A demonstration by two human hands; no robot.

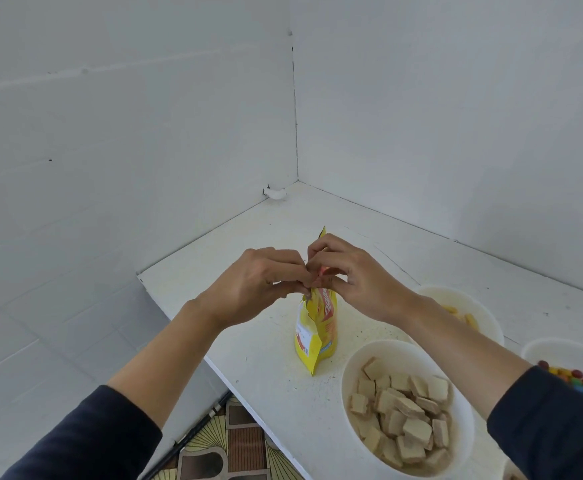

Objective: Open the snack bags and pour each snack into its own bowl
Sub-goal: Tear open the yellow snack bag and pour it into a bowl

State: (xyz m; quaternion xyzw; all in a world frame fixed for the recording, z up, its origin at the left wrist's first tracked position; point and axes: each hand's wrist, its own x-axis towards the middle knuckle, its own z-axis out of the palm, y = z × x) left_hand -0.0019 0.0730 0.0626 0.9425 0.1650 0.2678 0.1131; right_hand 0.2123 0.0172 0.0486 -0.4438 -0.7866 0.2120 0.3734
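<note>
Crinkly yellow foil bag [317, 327], upright and creased, is sitting directly below my fingertips over the matte white table [265, 358]. It is just left of a round white bowl [404, 355] heaped with pale square wafer pieces [404, 417]. My left hand [258, 285] and right hand [352, 275] are meeting at its top edge, fingers tightly curled, both pinching the ragged seal.

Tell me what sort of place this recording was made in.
Probably a home corner: a white table against bare white walls, a patterned floor below, and filled snack bowls beside the yellow bag.
</note>
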